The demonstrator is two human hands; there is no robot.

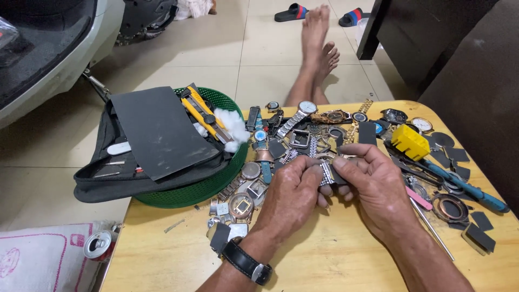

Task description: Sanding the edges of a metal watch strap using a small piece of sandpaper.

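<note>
Pinching a silver metal watch band (326, 172) between them, the left hand (292, 197) and right hand (373, 181) meet over the wooden bench (324, 259). A heap of watch parts (294, 138) lies at twelve o'clock, a green basket (213, 184) at nine o'clock, a yellow block (410, 141) at two o'clock.

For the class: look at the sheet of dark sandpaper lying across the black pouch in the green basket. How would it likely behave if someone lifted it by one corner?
The dark sandpaper sheet looks thin and wide, so it would probably droop and feel light. Its matte, gritty-looking face suggests it should not slip from the fingers. It rests tilted on the black pouch in the green basket, so a push might slide it off.
</note>
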